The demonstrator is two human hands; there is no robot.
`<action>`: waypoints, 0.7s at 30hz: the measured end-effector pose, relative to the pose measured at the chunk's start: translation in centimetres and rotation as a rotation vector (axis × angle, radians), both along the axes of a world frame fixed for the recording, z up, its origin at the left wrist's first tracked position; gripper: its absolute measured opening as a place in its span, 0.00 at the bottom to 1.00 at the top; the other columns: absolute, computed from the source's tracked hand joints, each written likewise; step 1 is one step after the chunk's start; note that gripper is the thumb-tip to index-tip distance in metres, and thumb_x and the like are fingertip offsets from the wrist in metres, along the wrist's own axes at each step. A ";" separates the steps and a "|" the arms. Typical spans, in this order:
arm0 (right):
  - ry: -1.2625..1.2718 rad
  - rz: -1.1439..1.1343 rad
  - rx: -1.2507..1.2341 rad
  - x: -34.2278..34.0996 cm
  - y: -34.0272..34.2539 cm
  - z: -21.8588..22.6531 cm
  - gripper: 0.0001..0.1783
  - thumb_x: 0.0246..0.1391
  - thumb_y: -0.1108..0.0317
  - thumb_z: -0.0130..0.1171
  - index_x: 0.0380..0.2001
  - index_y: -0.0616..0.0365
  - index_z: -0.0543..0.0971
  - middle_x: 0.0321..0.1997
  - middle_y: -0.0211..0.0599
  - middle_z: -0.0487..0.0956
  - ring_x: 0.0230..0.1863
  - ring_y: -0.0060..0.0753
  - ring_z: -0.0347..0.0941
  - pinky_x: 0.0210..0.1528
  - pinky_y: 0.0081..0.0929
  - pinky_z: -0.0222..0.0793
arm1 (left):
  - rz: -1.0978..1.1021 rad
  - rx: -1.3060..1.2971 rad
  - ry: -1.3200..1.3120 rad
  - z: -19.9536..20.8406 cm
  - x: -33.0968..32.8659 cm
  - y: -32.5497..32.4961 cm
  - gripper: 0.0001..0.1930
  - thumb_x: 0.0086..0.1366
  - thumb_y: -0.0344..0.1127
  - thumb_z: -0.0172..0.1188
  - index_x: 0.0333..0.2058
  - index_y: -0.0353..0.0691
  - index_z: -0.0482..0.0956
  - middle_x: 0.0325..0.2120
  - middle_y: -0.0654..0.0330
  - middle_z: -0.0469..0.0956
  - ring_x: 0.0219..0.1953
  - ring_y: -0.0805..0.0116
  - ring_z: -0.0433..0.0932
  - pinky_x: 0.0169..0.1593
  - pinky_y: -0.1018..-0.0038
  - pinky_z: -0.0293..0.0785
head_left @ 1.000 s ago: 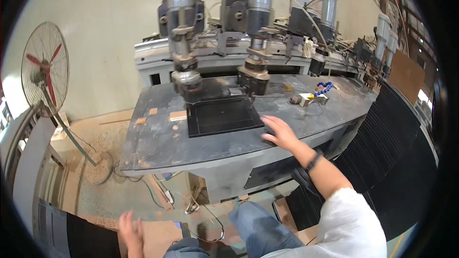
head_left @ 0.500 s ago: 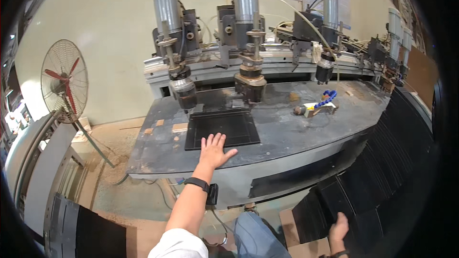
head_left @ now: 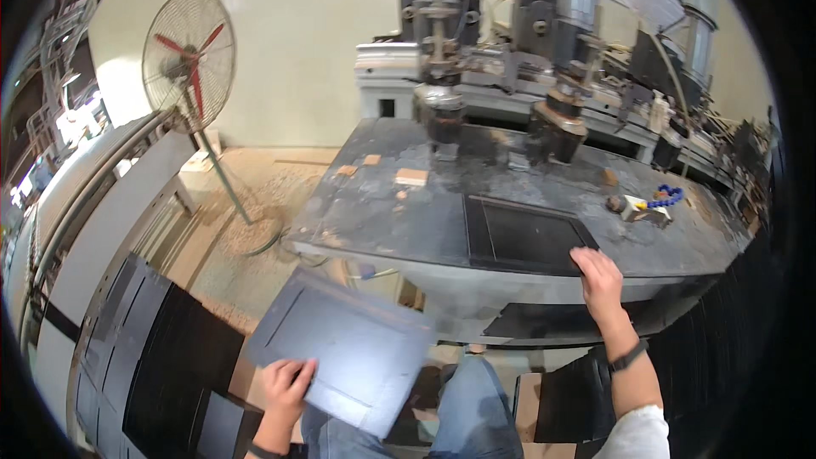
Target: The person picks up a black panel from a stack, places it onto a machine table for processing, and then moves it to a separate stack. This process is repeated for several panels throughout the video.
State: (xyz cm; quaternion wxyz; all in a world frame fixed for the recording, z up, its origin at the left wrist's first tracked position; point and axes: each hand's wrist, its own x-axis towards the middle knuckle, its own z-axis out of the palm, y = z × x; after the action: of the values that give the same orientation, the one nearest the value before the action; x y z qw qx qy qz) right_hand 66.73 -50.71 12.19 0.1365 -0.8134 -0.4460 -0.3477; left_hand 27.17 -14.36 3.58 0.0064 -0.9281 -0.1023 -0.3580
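My left hand (head_left: 286,391) pinches the near-left edge of a dark, flat door panel (head_left: 344,348) with grooved lines. That panel hangs tilted over my lap, in front of the workbench, and light glares off it. My right hand (head_left: 597,276) has its fingers curled over the right near corner of a black framed panel (head_left: 531,234). This second panel lies on the dark workbench (head_left: 382,221) near its front edge; the thumb is mostly hidden.
Drilling heads (head_left: 444,110) stand along the back of the bench. Small wood offcuts (head_left: 411,177) and a blue jointed hose (head_left: 667,195) lie on it. Black panels (head_left: 183,357) are stacked at my lower left, more (head_left: 578,395) at my right. A caged fan (head_left: 189,59) stands far left.
My left hand has left the bench and now holds a panel low on the left. From the stack at right, my right hand has moved to the bench panel. The view has swung left.
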 end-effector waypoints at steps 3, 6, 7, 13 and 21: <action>0.038 0.024 -0.130 3.4 5.0 -0.6 0.22 0.40 0.76 0.61 0.43 0.54 0.77 0.48 0.37 0.77 0.52 0.42 0.72 0.55 0.40 0.67 | 0.294 -0.126 0.080 -5.1 -9.5 1.1 0.19 0.45 0.26 0.58 0.40 0.43 0.80 0.35 0.63 0.76 0.40 0.61 0.73 0.43 0.65 0.67; 0.387 -0.029 -0.192 8.4 6.5 -2.3 0.28 0.43 0.69 0.64 0.52 0.56 0.74 0.56 0.43 0.73 0.57 0.46 0.68 0.60 0.36 0.62 | 0.510 -0.275 0.172 -10.4 -17.5 1.1 0.20 0.45 0.23 0.56 0.41 0.42 0.78 0.37 0.61 0.77 0.41 0.59 0.73 0.44 0.64 0.67; 0.485 -0.039 -0.131 9.6 6.7 -2.2 0.24 0.49 0.69 0.60 0.51 0.58 0.75 0.56 0.43 0.74 0.58 0.44 0.67 0.61 0.34 0.61 | 0.584 -0.327 0.212 -12.3 -20.3 0.5 0.21 0.45 0.22 0.55 0.41 0.42 0.78 0.38 0.61 0.77 0.42 0.59 0.73 0.45 0.64 0.68; 0.459 0.002 -0.208 16.0 6.4 -4.3 0.20 0.60 0.70 0.52 0.55 0.62 0.71 0.59 0.44 0.72 0.61 0.41 0.66 0.63 0.30 0.56 | 0.987 -0.334 0.302 -20.0 -30.5 2.9 0.21 0.48 0.22 0.53 0.44 0.42 0.77 0.40 0.60 0.77 0.45 0.59 0.72 0.47 0.65 0.67; 0.208 -0.121 -0.363 14.9 9.2 -3.5 0.18 0.59 0.69 0.52 0.53 0.59 0.73 0.54 0.46 0.74 0.56 0.47 0.68 0.59 0.33 0.60 | 1.269 -0.406 0.456 -28.1 -34.7 8.8 0.24 0.56 0.25 0.50 0.54 0.40 0.69 0.50 0.57 0.70 0.53 0.57 0.66 0.58 0.63 0.62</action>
State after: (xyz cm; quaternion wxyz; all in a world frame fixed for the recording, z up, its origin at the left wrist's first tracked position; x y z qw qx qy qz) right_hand 81.63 -41.54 8.64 0.0118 -0.8813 -0.4354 -0.1834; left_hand -7.57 -5.57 -24.48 0.0620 -0.7241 -0.6847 -0.0556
